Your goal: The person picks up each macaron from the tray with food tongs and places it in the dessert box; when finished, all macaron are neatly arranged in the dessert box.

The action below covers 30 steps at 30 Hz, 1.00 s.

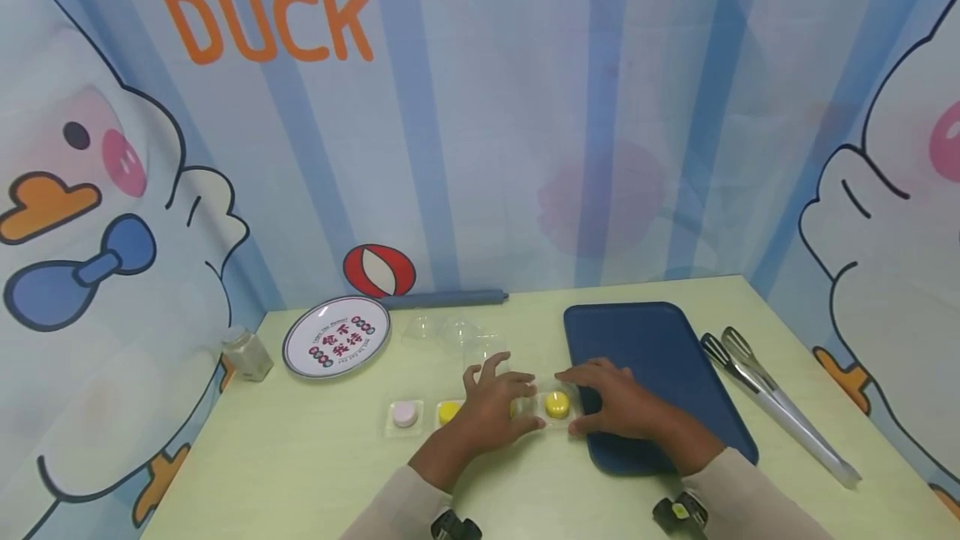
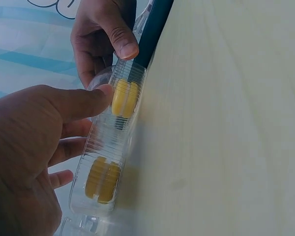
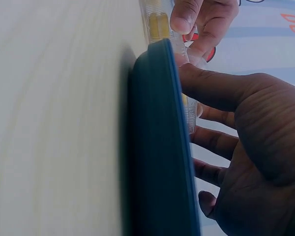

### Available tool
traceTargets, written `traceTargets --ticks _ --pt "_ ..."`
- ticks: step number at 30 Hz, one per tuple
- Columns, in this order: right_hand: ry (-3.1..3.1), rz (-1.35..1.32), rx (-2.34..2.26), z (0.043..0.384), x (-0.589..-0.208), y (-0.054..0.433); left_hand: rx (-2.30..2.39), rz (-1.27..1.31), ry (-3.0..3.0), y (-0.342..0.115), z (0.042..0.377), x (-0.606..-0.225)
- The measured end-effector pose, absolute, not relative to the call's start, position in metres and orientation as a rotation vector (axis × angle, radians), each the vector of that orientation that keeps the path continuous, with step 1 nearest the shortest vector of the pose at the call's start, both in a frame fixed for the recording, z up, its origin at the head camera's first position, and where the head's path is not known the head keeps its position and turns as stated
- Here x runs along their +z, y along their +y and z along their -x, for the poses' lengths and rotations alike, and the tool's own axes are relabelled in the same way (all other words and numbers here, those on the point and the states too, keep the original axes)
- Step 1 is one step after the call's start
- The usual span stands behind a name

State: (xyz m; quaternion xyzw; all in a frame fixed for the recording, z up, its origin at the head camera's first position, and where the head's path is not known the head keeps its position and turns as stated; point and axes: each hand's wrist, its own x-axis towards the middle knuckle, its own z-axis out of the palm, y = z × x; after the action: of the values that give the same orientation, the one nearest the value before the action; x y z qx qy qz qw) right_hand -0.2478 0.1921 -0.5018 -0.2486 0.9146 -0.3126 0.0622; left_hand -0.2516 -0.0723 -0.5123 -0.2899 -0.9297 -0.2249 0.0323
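Note:
A clear plastic box (image 1: 543,421) with a yellow macaron (image 1: 557,404) in it stands at the left edge of the blue tray (image 1: 652,365). My left hand (image 1: 491,411) holds its left side between thumb and fingers. From the right, my right hand (image 1: 621,403) grips the other end, thumb in front and fingers behind. In the left wrist view the ribbed box wall (image 2: 96,140) shows, with another yellow macaron (image 2: 102,180) nearer the camera. Left of my hands are a boxed yellow macaron (image 1: 448,412), partly covered, and a boxed pale pink macaron (image 1: 405,413).
Clear plastic lids (image 1: 483,346) lie behind my left hand. A printed plate (image 1: 337,337), a small shaker jar (image 1: 247,354) and a grey-blue rod (image 1: 446,299) are at the back left. Metal tongs (image 1: 787,411) lie right of the tray.

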Motion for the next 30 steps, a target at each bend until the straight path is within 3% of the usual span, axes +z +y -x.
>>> traceTargets --ticks 16,30 --pt "2.752 0.739 -0.935 0.246 -0.495 0.187 -0.677 0.881 -2.854 -0.08 0.251 -0.504" --pt "2.782 0.774 -0.919 0.253 -0.482 0.171 -0.854 0.684 -2.829 -0.121 0.269 -0.496"
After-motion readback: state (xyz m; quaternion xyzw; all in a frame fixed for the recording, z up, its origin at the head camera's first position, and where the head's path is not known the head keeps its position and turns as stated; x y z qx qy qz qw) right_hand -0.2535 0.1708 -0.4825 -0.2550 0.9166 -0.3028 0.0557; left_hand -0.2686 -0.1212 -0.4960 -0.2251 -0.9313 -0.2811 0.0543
